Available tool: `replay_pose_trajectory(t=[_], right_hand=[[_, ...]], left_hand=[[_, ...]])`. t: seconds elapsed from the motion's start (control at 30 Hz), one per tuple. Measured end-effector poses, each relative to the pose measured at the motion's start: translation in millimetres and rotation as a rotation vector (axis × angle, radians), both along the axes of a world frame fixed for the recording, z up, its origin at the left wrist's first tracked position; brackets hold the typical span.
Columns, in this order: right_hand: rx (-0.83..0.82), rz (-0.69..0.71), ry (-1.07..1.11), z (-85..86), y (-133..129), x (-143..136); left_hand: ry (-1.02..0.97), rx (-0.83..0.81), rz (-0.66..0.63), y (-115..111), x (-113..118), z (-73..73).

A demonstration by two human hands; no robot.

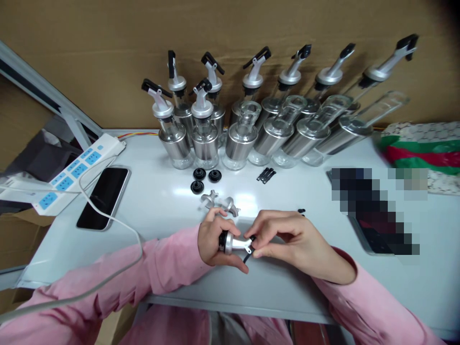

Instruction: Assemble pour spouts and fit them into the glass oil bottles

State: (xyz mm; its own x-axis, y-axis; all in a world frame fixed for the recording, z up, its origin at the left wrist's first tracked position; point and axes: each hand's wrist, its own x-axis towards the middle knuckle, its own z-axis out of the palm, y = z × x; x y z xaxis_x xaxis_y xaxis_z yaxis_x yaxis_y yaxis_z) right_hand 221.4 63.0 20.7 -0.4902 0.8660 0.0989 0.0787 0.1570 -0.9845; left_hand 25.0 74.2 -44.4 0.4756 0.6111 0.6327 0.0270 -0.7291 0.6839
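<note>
My left hand (215, 239) is closed around the base of a silver pourer spout (237, 244) with a black stopper end. My right hand (283, 237) pinches a black lever (247, 256) at the spout's tip, thumb below and fingers above. Just beyond my left hand lie two bare silver spout tops (230, 206). Farther back are three round black stoppers (214, 176) and several thin black levers (266, 175). A small black part (301, 211) rests behind my right hand, partly covered by it.
Several glass-and-steel bottles (241, 143) stand along the back, some with pourers, some with bare necks. To the left are a white power strip (77, 172), a phone (104, 197) and a cable (138, 239) crossing above my left sleeve. Another phone (373, 239) lies right.
</note>
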Motion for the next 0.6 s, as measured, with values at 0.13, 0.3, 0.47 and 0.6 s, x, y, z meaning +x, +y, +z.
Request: replay_pose_trajectory(t=[0.13, 0.3, 0.47, 0.6], right_hand=[[0.109, 0.0, 0.011, -1.7, -0.1, -0.7], [0.155, -0.016, 0.017, -5.4, -2.0, -1.0], [0.168, -0.013, -0.008, -5.9, -2.4, -1.6], [0.174, -0.032, 0.014, -5.7, -2.2, -2.9]], left_hand=[[-0.002, 0.001, 0.017, -0.8, 0.2, -1.7], [0.002, -0.007, 0.038, -2.1, 0.1, -5.9], [0.004, -0.01, 0.041, -2.8, 0.0, -8.4], [-0.035, -0.021, 0.053, -5.4, 2.6, -5.6]])
